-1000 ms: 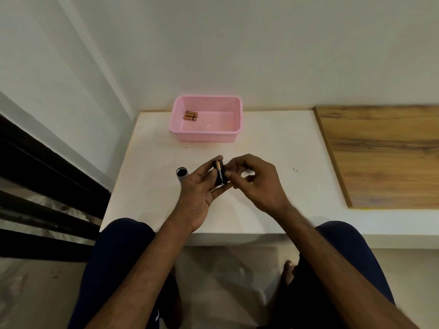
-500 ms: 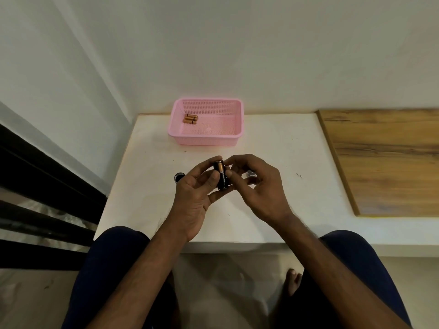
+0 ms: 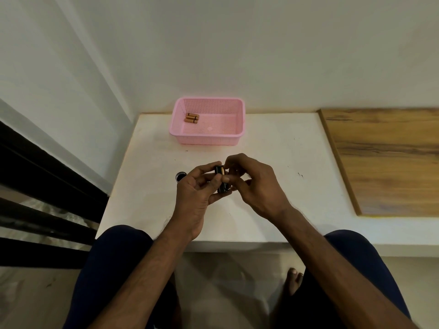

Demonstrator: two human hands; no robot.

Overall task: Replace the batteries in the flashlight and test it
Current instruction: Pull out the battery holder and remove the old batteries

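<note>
My left hand (image 3: pixel 198 193) grips a small black battery holder (image 3: pixel 222 180) above the white table (image 3: pixel 147 205). A copper-and-black battery sits at the holder's top, and my right hand (image 3: pixel 254 186) pinches it there with thumb and forefinger. The open end of the black flashlight body (image 3: pixel 180 176) stands on the table just left of my left hand, mostly hidden behind it. A pink mesh basket (image 3: pixel 240 115) at the back of the table holds a few copper batteries (image 3: pixel 192 118) in its left corner.
A wooden board (image 3: pixel 384 160) lies on the table's right side. A wall runs behind the basket and along the left. Dark rails (image 3: pixel 42 191) stand to the left of the table. My knees are under the table's front edge.
The camera view has shifted slightly downward. My hands stay together on the holder; the right fingers have moved up to its top end.
</note>
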